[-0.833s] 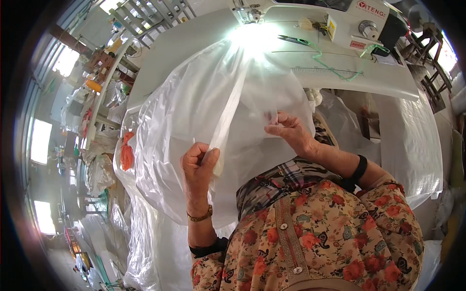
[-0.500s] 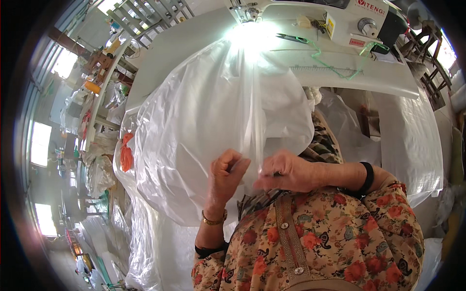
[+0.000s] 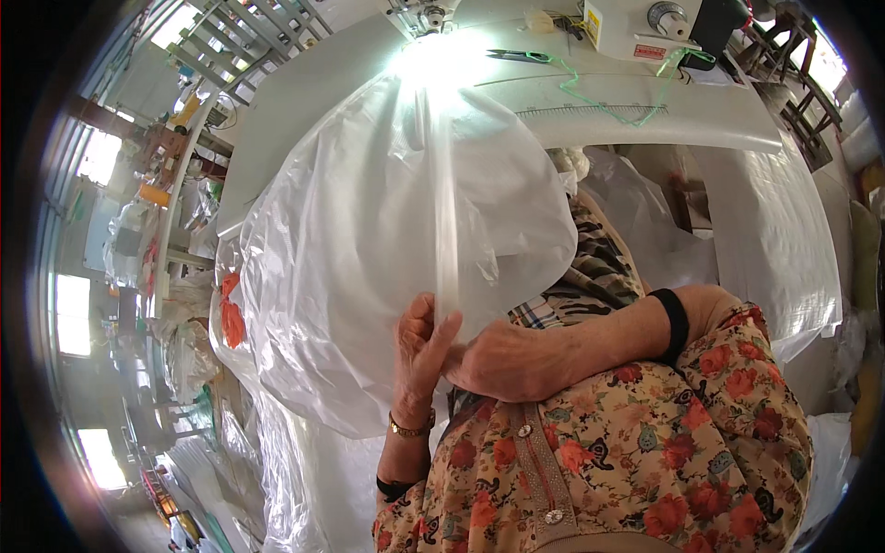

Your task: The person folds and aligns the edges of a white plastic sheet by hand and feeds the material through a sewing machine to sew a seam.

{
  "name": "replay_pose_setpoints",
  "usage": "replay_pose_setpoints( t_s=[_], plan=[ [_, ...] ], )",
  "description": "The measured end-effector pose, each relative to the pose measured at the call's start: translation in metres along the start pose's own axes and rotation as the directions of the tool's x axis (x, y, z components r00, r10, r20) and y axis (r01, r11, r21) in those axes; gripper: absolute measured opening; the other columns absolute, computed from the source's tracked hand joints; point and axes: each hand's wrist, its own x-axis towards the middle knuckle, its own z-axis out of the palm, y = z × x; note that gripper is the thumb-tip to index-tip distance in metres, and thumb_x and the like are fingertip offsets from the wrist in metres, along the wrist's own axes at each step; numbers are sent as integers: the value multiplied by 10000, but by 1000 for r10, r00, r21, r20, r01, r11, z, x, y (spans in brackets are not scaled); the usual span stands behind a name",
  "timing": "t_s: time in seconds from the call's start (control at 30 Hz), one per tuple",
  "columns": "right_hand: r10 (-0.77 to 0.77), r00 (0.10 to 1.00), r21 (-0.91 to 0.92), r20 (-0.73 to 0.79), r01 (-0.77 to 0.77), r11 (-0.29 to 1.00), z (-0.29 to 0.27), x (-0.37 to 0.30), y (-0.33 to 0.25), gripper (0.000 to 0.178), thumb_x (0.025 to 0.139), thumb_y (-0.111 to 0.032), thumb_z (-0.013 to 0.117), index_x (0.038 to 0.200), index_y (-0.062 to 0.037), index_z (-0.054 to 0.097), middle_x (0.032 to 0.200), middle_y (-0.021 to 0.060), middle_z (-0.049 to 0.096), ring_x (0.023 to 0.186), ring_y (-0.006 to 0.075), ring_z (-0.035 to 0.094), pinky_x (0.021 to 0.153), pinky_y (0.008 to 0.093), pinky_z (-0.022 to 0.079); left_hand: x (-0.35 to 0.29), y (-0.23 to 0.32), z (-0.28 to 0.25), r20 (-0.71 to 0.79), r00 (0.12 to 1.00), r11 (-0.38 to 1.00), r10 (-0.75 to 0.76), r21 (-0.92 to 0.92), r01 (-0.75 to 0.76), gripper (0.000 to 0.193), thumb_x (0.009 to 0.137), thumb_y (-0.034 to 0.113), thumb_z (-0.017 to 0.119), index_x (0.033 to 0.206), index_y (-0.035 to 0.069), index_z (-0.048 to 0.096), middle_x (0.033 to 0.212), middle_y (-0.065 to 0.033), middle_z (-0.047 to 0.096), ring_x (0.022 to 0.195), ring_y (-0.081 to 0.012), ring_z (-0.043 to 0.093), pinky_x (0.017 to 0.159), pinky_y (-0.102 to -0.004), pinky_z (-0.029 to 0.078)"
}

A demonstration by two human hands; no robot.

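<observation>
- My left hand (image 3: 424, 355): thumb and fingers pinching the lower end of a pale strip (image 3: 444, 212).
- My right hand (image 3: 502, 359): curled, just beside the left; fingertips hidden, can't tell if gripping.
- Watch (image 3: 411, 426) on left wrist.
- Plastic sheet (image 3: 350, 258): cloudy white, spread beyond my hands, far end on the counter (image 3: 719, 129) in bright glare below the sewing machine (image 3: 631, 32).
- Green thread (image 3: 573, 92), dark snips (image 3: 518, 56): on counter, right of glare.
</observation>
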Motion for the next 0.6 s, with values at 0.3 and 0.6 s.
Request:
replay_pose_setpoints(
  t_s=[0.3, 0.6],
  plan=[
    [170, 727, -127, -665, -334, 934, -24, -41, 52, 195, 799, -178, 682, 882, -58, 554, 868, 112, 556, 821, 306, 560, 734, 407, 467, -4, -13, -11, -161, 987, 998, -26, 57, 36, 160, 924, 130, 633, 802, 51, 566, 651, 103, 484, 579, 10, 370, 504, -176, 280],
    [885, 177, 538, -430, -738, 408, 19, -110, 96, 181, 869, -166, 612, 885, 6, 559, 758, 121, 586, 686, 261, 556, 688, 381, 455, 0, 17, -23, -189, 918, 858, 347, 460, -229, 202, 858, 58, 699, 723, 32, 551, 581, 109, 371, 538, 3, 286, 470, -192, 217]
  ],
)
